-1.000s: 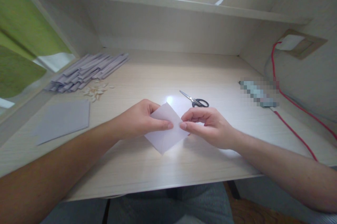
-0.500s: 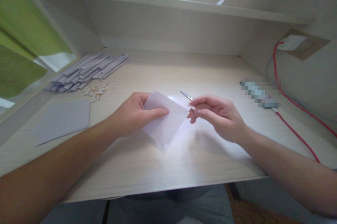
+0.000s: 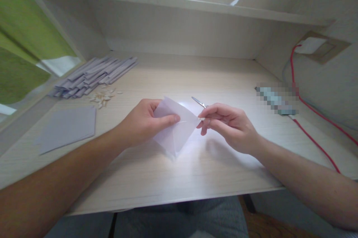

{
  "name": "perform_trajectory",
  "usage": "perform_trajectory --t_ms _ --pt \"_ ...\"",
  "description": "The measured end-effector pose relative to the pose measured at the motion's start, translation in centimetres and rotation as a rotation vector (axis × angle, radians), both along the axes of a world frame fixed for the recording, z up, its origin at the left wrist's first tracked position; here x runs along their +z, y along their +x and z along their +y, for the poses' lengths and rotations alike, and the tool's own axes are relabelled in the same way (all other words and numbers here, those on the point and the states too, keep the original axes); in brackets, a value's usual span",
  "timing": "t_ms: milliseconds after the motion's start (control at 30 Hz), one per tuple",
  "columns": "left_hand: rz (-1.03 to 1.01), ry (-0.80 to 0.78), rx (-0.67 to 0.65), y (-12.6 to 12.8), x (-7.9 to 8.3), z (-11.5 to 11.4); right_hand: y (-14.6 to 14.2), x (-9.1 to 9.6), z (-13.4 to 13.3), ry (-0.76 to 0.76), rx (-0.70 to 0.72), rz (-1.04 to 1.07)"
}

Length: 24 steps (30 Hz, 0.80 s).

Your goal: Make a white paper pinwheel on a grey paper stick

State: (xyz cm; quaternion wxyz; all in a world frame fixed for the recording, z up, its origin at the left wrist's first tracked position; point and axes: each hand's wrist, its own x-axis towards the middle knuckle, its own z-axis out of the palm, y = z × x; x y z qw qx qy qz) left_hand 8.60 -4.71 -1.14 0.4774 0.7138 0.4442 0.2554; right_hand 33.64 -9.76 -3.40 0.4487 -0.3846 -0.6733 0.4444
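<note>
My left hand (image 3: pixel 149 120) pinches a folded sheet of thin white paper (image 3: pixel 181 128), thumb on top and fingers behind it. Crease lines run across the sheet, which is held tilted above the desk. At the sheet's right corner, my right hand (image 3: pixel 231 124) grips a small off-white piece (image 3: pixel 201 119) between thumb and fingertips, touching or almost touching that corner. Just behind the right fingers lies a pair of scissors (image 3: pixel 198 101); its handles are hidden by the hand. Similar small off-white pieces (image 3: pixel 102 97) lie loose in a heap at the left.
Long folded paper strips (image 3: pixel 95 75) are piled at the back left. A stack of flat paper sheets (image 3: pixel 68 128) lies nearer. To the right are a blurred-out phone-like object (image 3: pixel 274 98) and a red cable (image 3: pixel 316 146). A shelf (image 3: pixel 167 1) spans the back above the desk.
My right hand has moved slightly left and down, bringing the small off-white piece to the paper's right corner. My left hand and the paper have shifted barely.
</note>
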Motion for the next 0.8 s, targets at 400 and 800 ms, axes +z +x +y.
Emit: perform_trajectory --t_ms 400,800 --pt "0.034 0.036 -0.014 0.70 0.03 -0.66 -0.94 0.63 -0.85 0.192 -0.013 -0.221" --pt "0.028 -0.029 -0.204 0.86 -0.18 -0.73 -1.01 0.10 -0.89 0.269 -0.009 -0.260"
